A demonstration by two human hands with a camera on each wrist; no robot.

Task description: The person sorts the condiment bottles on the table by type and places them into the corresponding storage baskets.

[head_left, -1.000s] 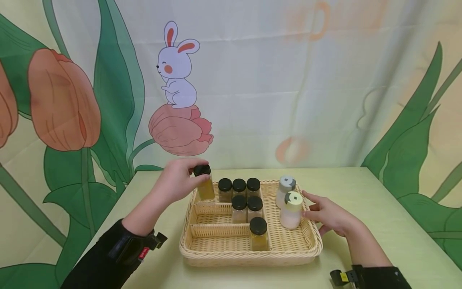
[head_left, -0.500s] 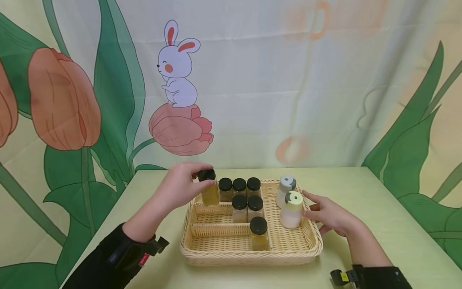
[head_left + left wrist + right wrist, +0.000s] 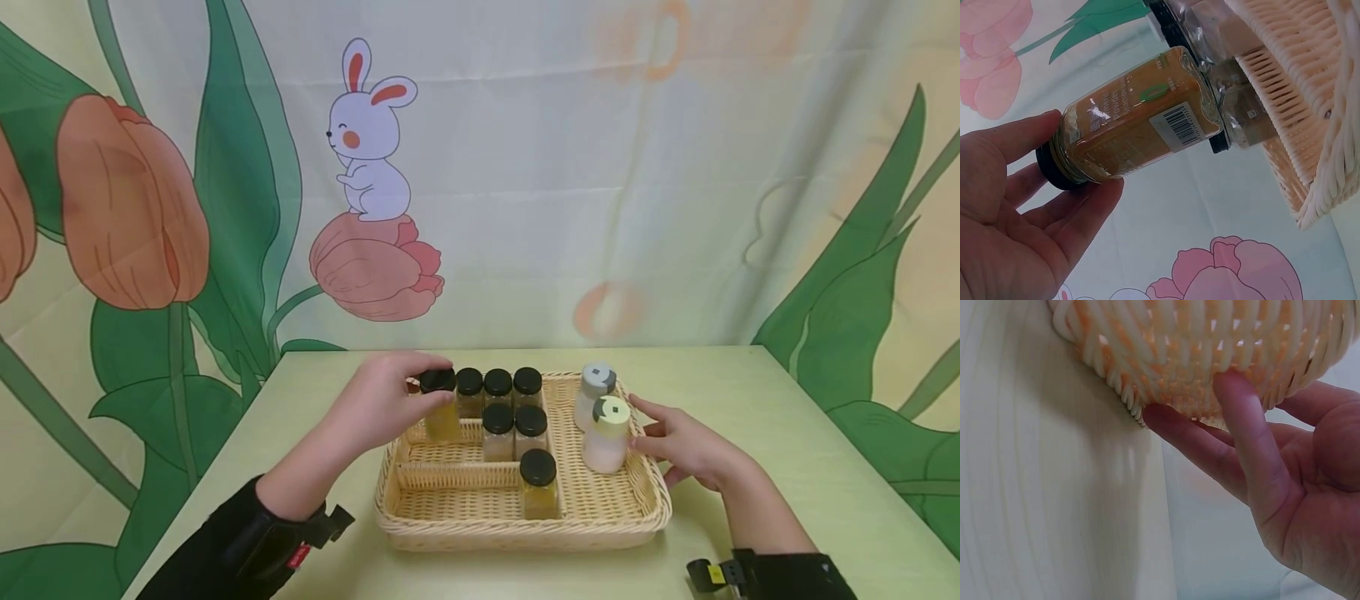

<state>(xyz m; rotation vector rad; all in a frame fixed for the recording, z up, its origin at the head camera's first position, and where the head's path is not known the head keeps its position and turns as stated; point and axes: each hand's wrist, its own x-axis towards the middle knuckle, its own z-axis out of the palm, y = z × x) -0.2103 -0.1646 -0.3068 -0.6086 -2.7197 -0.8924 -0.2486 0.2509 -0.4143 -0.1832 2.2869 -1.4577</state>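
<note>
My left hand (image 3: 378, 404) pinches a spice jar (image 3: 1138, 119) by its black lid; a brownish-yellow filling and a barcode label show in the left wrist view. The jar overlaps the back divider of the wicker basket (image 3: 517, 537), left of the other jars. My right hand (image 3: 690, 450) holds the basket's right side, its fingers (image 3: 1244, 412) against the outer weave. Several black-lidded jars (image 3: 497, 421) stand upright in the left compartments. In the right one are a grey-capped shaker (image 3: 588, 412) and a yellow-capped shaker (image 3: 603, 450).
The basket rests on a pale yellow-green table (image 3: 772, 392). Behind it hangs a curtain (image 3: 525, 208) printed with tulips and a rabbit. The low divider (image 3: 457, 476) separates the middle and front compartments.
My left hand has brought the spice jar rightward and lower, from the basket's back left corner toward the standing jars. The right hand and the basket look unmoved.
</note>
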